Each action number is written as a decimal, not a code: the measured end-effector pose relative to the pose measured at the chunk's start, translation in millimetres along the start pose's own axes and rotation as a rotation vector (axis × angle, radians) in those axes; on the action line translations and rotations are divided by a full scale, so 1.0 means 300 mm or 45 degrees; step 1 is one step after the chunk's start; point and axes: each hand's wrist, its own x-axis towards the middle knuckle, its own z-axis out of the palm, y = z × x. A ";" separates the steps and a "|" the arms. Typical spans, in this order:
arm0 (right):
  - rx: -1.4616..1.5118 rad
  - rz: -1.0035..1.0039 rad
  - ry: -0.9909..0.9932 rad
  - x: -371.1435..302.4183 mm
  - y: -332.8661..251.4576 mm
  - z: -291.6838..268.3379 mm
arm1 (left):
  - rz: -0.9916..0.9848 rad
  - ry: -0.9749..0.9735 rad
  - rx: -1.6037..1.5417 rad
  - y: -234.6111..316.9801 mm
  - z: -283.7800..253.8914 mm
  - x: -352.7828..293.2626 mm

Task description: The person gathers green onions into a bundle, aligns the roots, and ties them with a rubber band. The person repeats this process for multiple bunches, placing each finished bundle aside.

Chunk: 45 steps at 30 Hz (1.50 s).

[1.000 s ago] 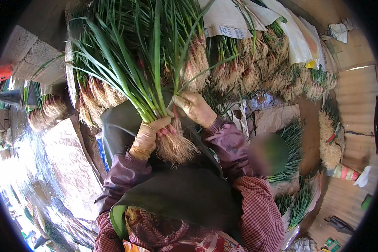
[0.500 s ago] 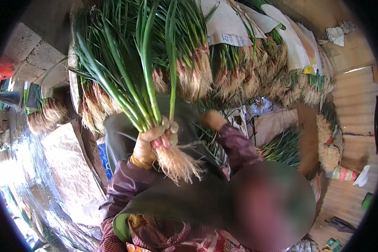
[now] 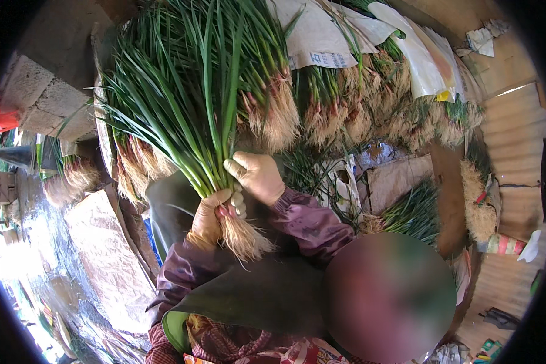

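A bunch of green onions (image 3: pixel 203 145) with long green leaves and a pale root tuft (image 3: pixel 244 238) stands in front of me, leaves up and roots down. My left hand (image 3: pixel 207 219), in a pale glove, is closed around it just above the roots. Against the right side of the stalks, a little higher, my right hand (image 3: pixel 259 176), gloved too, has thumb and finger pinched on the green onions. Behind the held leaves lies a big pile of green onions (image 3: pixel 273 106), roots facing me.
White sacks (image 3: pixel 321 39) partly cover the pile at the back. More green onions (image 3: pixel 409 212) lie at right beside a brown sheet (image 3: pixel 400 182). At left are a pale flattened sack (image 3: pixel 109 261) and concrete blocks (image 3: pixel 57 100). A dark apron (image 3: pixel 255 294) covers my lap.
My right hand has come in from the right to the stalks. The bunch in my left hand looks fuller, with its leaves and roots more upright.
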 end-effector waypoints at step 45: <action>-0.713 0.093 -0.502 -0.001 0.086 -0.233 | 0.280 -0.323 -0.042 0.060 0.013 0.069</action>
